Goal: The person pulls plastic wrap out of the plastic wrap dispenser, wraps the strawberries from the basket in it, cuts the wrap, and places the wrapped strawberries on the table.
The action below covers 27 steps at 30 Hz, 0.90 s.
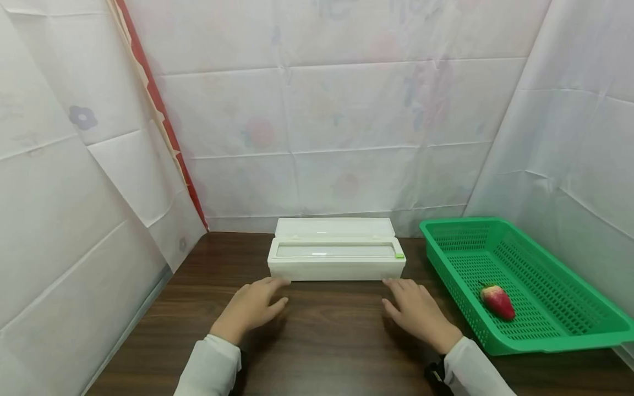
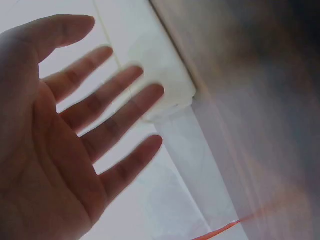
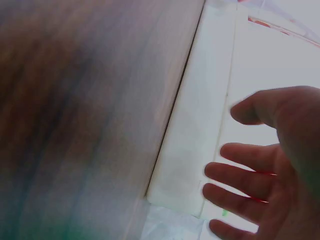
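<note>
A long white box (image 1: 337, 269) sits at the back of the brown table, its long side facing me. Its top has a narrow clear window (image 1: 337, 251) with a small green piece (image 1: 399, 256) at the right end, and a white lid (image 1: 334, 226) stands raised behind. My left hand (image 1: 252, 308) hovers in front of the box's left end, fingers extended and spread, holding nothing. Opposite it, my right hand (image 1: 418, 313) reaches toward the right front corner with fingers straight, also holding nothing. Both wrist views show the palms bare and the box's white front (image 3: 187, 115) beyond the fingers.
To the right stands a green plastic basket (image 1: 482, 336) with slotted walls, and a red strawberry-shaped fruit (image 1: 497, 302) lies in it. Wrinkled white sheeting (image 1: 337, 110) hangs behind the table and at both sides, with a red strip (image 1: 158, 104) at the left corner.
</note>
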{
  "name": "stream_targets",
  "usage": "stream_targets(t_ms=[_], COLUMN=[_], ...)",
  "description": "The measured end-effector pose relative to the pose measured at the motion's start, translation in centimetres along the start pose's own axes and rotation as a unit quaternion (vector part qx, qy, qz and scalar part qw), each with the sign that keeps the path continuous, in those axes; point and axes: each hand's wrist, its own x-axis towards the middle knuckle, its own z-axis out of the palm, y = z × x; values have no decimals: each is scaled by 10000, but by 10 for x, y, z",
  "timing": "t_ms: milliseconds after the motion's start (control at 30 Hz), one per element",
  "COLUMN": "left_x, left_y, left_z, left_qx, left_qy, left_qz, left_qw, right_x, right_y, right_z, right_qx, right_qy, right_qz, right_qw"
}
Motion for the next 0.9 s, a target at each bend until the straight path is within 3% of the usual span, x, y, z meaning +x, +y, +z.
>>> stream_targets(t_ms=[200,333,467,733,900], left_x=[12,21,30,42,49], left_y=[-10,-17,-22,-32,-35], left_z=[-8,-14,-17,-10,-8], left_qx=[-553,-578,-478,84,296], left_qy=[441,841,1049,1372,1230], left_qz=[62,50,18,133,54], left_qw=[9975,9948,9933,9904,9919], right_x=[8,19,32,51,59], right_y=[2,7,13,22,26], right_z=[-1,-4,-7,-9,-8], right_qx=[128,154,122,-32,-77], right_qy=[845,1294,1618,1736,1521], right_qz=[-179,-151,-111,149,325], right_qw=[9962,9914,9867,9847,9878])
